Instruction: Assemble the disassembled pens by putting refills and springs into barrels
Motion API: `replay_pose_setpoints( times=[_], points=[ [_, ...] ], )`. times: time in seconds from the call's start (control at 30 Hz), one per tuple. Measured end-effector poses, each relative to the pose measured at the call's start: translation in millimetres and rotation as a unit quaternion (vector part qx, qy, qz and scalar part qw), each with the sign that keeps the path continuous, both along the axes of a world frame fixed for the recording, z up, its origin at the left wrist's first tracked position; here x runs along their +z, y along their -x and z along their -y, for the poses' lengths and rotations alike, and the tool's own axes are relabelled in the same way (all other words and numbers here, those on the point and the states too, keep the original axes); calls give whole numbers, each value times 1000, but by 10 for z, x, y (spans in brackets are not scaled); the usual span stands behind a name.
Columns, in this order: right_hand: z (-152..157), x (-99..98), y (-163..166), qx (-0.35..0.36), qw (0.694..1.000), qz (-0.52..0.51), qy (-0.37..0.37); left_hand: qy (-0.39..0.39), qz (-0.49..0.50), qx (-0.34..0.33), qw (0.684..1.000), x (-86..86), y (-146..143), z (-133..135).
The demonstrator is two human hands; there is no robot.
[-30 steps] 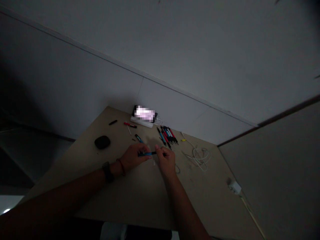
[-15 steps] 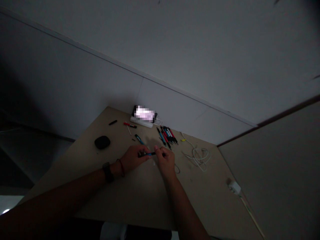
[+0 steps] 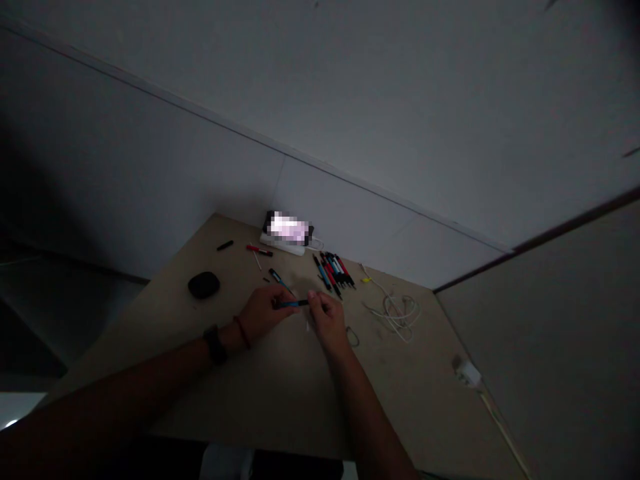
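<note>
Still pinching blue-and-black pen (image 3: 290,304) over desk (image 3: 280,393) between fingers of left hand (image 3: 261,311) and right hand (image 3: 329,321), now exposing more blue barrel than half a second ago, so apparently still mid-handling, released at neither end.

The left hand (image 3: 263,311) covered one end of the blue-and-black pen (image 3: 291,304), and the fingers of the right hand (image 3: 327,317) hid the other. Coarse blocks blurred the phone screen (image 3: 289,228) past reading. In the bunch of pens (image 3: 335,272), overlapping barrels masked one another. A dark scrap (image 3: 266,279) and a pale sliver (image 3: 307,327) on the desk (image 3: 280,393) were too small to identify. The dial of the watch (image 3: 215,345) was lost in shadow. The lower border cut off the right forearm (image 3: 373,407), a pale object (image 3: 227,461) and a wall-side cord (image 3: 503,427); the left forearm (image 3: 125,400) ran out at the lower left.
</note>
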State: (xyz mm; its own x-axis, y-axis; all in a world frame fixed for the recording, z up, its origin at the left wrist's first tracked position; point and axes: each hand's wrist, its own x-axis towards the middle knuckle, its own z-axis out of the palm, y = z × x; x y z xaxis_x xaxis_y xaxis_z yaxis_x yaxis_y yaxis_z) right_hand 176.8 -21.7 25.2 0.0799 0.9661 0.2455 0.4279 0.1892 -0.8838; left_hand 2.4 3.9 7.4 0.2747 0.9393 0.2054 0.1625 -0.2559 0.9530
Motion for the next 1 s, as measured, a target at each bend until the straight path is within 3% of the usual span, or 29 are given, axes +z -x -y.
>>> replay_pose_setpoints(
  times=[0.3, 0.5, 0.73, 0.9, 1.0],
  points=[
    [7, -7, -30, 50, 991, -116, 45, 58, 69, -55, 994, -44, -11, -56],
    [-7, -65, -6, 29, 986, -151, 66, 55, 62, 5, 997, 11, 6, -8],
    [-12, -100, 58, 12, 972, -215, 92, 20, 36, 18, 999, 74, 33, 52],
    [-23, -33, 132, 23, 943, -314, 104, 40, 14, 18, 999, 37, 32, 19],
    [-30, 44, 138, 36, 901, -421, 97, 40, 33, 27, 998, 6, 27, -15]
  ],
)
